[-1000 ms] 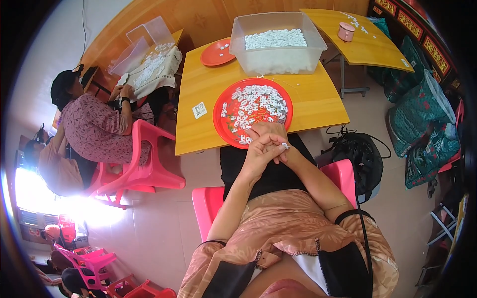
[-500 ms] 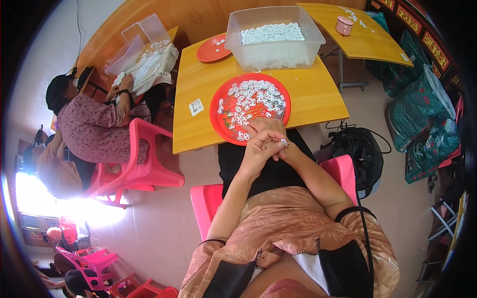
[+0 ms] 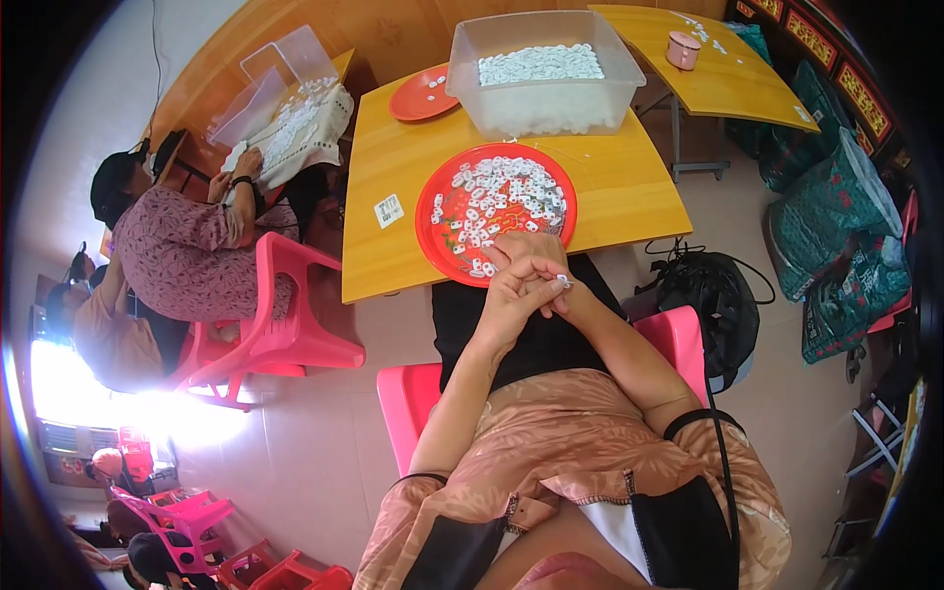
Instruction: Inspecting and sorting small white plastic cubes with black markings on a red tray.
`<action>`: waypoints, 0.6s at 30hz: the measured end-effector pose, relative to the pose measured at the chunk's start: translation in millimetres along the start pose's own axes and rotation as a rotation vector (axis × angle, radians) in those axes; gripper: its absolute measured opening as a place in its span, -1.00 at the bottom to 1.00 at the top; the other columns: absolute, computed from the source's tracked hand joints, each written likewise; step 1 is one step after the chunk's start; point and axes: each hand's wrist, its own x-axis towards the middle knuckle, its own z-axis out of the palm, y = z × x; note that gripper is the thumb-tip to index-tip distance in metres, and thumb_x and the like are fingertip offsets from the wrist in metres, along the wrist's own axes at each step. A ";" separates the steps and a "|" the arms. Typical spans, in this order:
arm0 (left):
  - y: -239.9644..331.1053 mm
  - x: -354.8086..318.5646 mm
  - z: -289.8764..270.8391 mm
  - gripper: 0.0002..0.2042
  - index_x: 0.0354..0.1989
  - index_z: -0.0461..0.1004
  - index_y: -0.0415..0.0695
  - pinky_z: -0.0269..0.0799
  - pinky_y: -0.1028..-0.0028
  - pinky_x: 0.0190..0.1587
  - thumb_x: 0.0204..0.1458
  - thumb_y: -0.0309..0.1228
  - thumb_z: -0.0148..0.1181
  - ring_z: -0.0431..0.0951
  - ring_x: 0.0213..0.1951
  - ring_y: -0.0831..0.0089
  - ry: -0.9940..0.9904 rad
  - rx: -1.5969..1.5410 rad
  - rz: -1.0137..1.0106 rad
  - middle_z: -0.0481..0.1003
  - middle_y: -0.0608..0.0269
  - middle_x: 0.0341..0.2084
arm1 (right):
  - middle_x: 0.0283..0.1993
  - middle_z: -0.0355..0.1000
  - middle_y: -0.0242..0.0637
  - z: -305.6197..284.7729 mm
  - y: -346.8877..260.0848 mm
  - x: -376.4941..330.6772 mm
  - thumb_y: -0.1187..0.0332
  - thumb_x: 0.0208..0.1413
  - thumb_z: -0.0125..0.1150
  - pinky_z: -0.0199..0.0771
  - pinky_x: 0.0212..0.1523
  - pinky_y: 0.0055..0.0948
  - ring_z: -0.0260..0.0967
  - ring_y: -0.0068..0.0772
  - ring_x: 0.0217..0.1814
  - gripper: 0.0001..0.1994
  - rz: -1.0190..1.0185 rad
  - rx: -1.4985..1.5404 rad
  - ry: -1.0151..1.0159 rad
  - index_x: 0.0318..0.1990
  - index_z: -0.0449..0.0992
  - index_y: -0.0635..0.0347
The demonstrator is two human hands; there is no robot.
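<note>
My left hand (image 3: 523, 297) is closed in a pinch, with a small white plastic piece (image 3: 563, 281) sticking out at its thumb and fingertips. Just beyond it and partly behind it, my right hand (image 3: 536, 250) lies back upward over the tray's near edge. Its fingers curl in toward the left hand, and whatever they hold is hidden. The two hands overlap. In front of them is a round red tray (image 3: 427, 218) with many small white pieces (image 3: 531, 182), each showing dark dots, spread over its patterned bottom.
Behind the tray stands a clear plastic bin (image 3: 551, 110) full of white pieces. Beside it is a red plate (image 3: 406, 106) on the wooden table (image 3: 379, 177). A co-worker (image 3: 192, 236) sits at the left near a pink chair (image 3: 280, 315). A black bag (image 3: 713, 305) lies at the right.
Both of my hands hold nearly the same pose and place. At the left, the co-worker's hands have shifted slightly.
</note>
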 end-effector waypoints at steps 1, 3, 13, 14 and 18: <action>0.0 0.2 -0.3 -0.88 -0.07 0.57 -0.20 0.45 0.61 -0.42 0.27 -0.51 0.28 0.66 -0.39 0.50 -0.001 -0.001 0.006 0.66 0.22 -0.32 | -0.43 0.52 -0.09 -0.2 -0.3 0.8 0.09 0.25 0.26 0.47 -0.44 -0.03 0.53 0.10 -0.40 -0.65 -0.006 -0.002 -0.001 -0.44 0.55 0.18; -0.8 0.5 -1.3 -0.87 -0.06 0.57 -0.20 0.45 0.61 -0.42 0.27 -0.51 0.28 0.66 -0.39 0.50 -0.002 0.000 0.010 0.66 0.22 -0.32 | -0.43 0.52 -0.09 0.0 0.0 0.2 0.09 0.25 0.26 0.47 -0.44 -0.03 0.53 0.10 -0.40 -0.65 -0.002 0.010 0.001 -0.44 0.55 0.17; -6.7 3.0 -4.0 -0.85 -0.04 0.56 -0.21 0.44 0.61 -0.42 0.26 -0.51 0.28 0.65 -0.39 0.50 0.009 -0.016 0.001 0.65 0.22 -0.32 | -0.41 0.52 -0.10 1.0 -1.0 0.9 0.09 0.26 0.25 0.50 -0.41 -0.03 0.55 0.08 -0.37 -0.66 0.070 -0.008 -0.036 -0.43 0.56 0.17; -8.6 4.3 -5.1 -0.85 -0.04 0.56 -0.21 0.44 0.61 -0.42 0.26 -0.51 0.28 0.65 -0.39 0.50 0.011 -0.017 0.000 0.65 0.22 -0.32 | -0.41 0.52 -0.10 1.4 0.4 1.5 0.09 0.26 0.25 0.50 -0.41 -0.03 0.55 0.08 -0.37 -0.66 0.071 -0.008 -0.038 -0.43 0.56 0.17; -12.5 5.9 -7.9 -0.86 -0.05 0.56 -0.21 0.45 0.60 -0.42 0.26 -0.52 0.28 0.66 -0.39 0.49 -0.001 -0.007 0.008 0.66 0.21 -0.31 | -0.40 0.54 -0.10 4.2 3.8 1.8 0.08 0.26 0.25 0.51 -0.39 -0.03 0.55 0.07 -0.36 -0.66 0.073 -0.002 -0.035 -0.41 0.57 0.17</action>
